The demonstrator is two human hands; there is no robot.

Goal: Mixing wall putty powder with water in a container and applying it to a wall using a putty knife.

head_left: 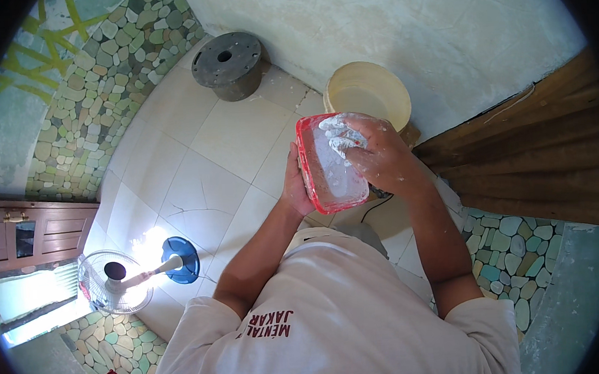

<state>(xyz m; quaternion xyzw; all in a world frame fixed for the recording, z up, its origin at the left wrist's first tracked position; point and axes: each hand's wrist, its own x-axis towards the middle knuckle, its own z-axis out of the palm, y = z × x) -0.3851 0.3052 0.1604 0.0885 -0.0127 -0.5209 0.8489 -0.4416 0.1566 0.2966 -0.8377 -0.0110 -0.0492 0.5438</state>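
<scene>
My left hand (295, 180) grips a shallow rectangular plastic container (318, 199) by its left side; it has a red rim and pale grey-white material inside. My right hand (373, 150) is over the container's upper right, its curled fingers coated in thick white material and dipping into it. Whether those fingers hold a lump or only carry the coating is unclear. Just beyond both hands stands a large cream round tub (347, 79) with a pale interior, partly hidden by the container and my right hand.
A grey cylinder with a centre hole (243, 76) stands by the back wall. At left are a standing fan (180, 261) on a blue base and a pink-brown door (52, 232). A dark wooden panel (533, 157) lines the right, above pebble tiling. A cable lies on the tiled floor (220, 151).
</scene>
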